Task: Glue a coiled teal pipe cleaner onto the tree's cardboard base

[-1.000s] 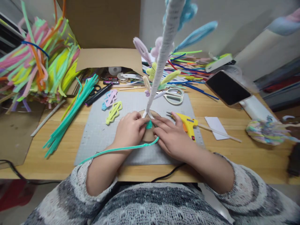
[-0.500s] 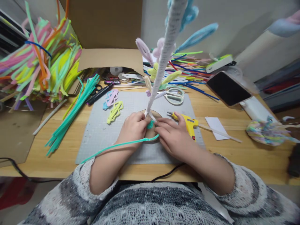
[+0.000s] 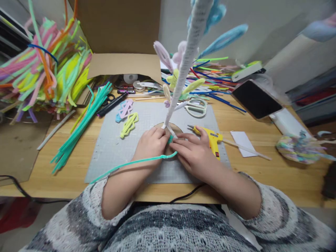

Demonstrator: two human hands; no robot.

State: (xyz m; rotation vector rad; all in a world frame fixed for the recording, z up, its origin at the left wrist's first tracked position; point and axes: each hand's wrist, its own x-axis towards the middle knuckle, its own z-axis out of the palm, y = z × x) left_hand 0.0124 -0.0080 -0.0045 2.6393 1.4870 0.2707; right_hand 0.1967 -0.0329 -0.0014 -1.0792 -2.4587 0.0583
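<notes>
A white-wrapped stem point(image 3: 181, 75) leans upward from a round cardboard base point(image 3: 175, 127), with pastel pipe-cleaner flowers and leaves along it. At its foot, my left hand point(image 3: 152, 144) is closed, its fingertips pinching beside a short teal patch. My right hand point(image 3: 195, 152) presses its fingers against the same spot from the right, with the little finger raised. A teal pipe cleaner point(image 3: 136, 161) curves out from under the right fingers and trails left across my left wrist. Both thumbs are largely hidden. Below the hands lies a grey cutting mat point(image 3: 110, 150).
Right of the hands lies a yellow glue gun point(image 3: 214, 138); scissors point(image 3: 196, 107) lie behind. Teal pipe cleaners point(image 3: 81, 129) and zigzag pieces point(image 3: 129, 125) are on the left. A large colourful bundle point(image 3: 44, 70), a cardboard box point(image 3: 123, 64) and a phone point(image 3: 257, 99) stand around.
My left fingertips have shifted slightly right, over the teal patch, covering more of it. The stem's top has moved slightly right in view. The right hand stays nearly in place.
</notes>
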